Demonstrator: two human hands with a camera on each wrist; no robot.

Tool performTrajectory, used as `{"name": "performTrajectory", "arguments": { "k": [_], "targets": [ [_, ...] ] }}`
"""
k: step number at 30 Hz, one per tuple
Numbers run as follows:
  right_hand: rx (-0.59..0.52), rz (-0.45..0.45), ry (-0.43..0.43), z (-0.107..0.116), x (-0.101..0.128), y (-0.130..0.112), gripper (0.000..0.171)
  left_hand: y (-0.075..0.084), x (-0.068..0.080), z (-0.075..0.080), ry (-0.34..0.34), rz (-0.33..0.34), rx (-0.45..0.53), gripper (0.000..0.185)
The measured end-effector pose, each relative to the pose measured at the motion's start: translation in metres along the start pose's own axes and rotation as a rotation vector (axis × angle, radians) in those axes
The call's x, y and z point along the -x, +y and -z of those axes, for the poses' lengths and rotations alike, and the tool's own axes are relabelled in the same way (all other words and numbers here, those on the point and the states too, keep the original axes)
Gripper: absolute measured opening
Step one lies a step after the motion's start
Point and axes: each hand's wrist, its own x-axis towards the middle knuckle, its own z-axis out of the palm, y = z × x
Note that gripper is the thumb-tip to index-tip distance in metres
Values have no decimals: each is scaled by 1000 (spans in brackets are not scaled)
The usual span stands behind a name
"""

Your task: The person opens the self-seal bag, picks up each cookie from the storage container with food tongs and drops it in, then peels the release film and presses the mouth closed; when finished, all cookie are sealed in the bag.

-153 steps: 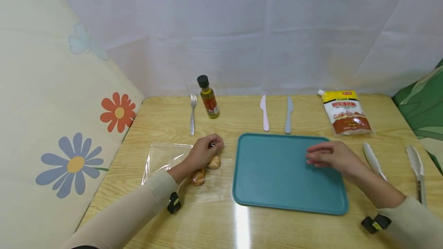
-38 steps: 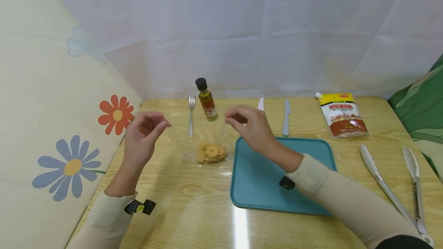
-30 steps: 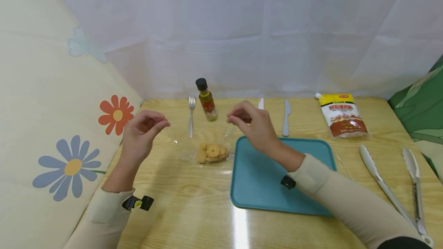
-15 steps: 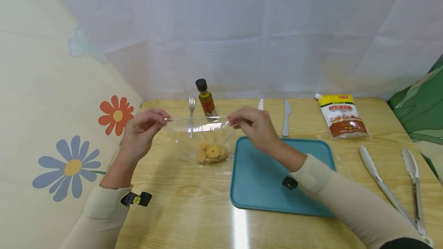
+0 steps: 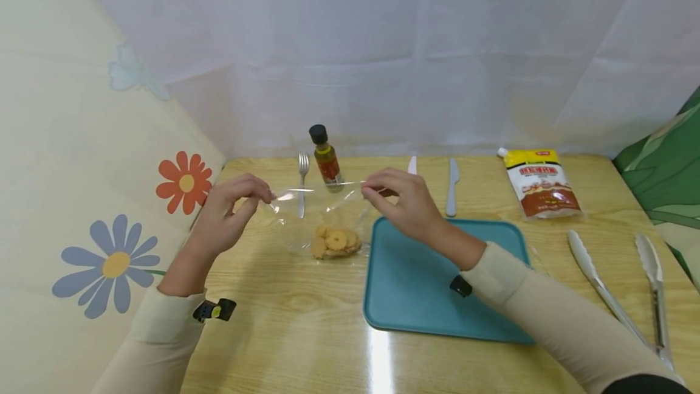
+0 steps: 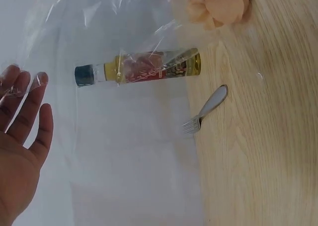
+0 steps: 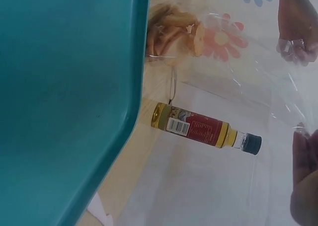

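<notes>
A clear plastic bag (image 5: 317, 211) hangs upright over the wooden table, with round tan cookies (image 5: 335, 241) resting at its bottom. My left hand (image 5: 235, 202) pinches the bag's top left corner and my right hand (image 5: 401, 196) pinches the top right corner, stretching the rim between them. In the left wrist view the film (image 6: 99, 52) drapes over my fingers (image 6: 25, 107) with the cookies (image 6: 221, 5) beyond. The right wrist view shows the cookies (image 7: 174, 32) inside the film beside the teal tray (image 7: 64, 87).
A teal tray (image 5: 437, 297) lies right of the bag. Behind stand an oil bottle (image 5: 326, 158) and a fork (image 5: 302, 184); two plastic knives (image 5: 452, 187) lie further right. A sauce pouch (image 5: 538, 182) and tongs (image 5: 623, 297) occupy the right side.
Both hands lifted the bag from flat on the table to upright. Over the last second the pinched rim was pulled taut between them, and the cookies settled at the bottom.
</notes>
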Motion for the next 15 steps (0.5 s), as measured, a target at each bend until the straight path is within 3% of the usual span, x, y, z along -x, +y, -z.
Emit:
{"name": "performTrajectory", "arguments": {
  "k": [5, 8, 15],
  "targets": [
    [48, -43, -32, -1, -3, -3, 9, 2, -2, 0, -14, 88, -113, 8],
    [39, -92, -77, -1, -6, -7, 17, 9, -7, 1, -56, 115, -177, 18],
    [56, -142, -183, 2, -15, -16, 28, 47, -30, 1, -264, 128, -383, 34]
  ]
}}
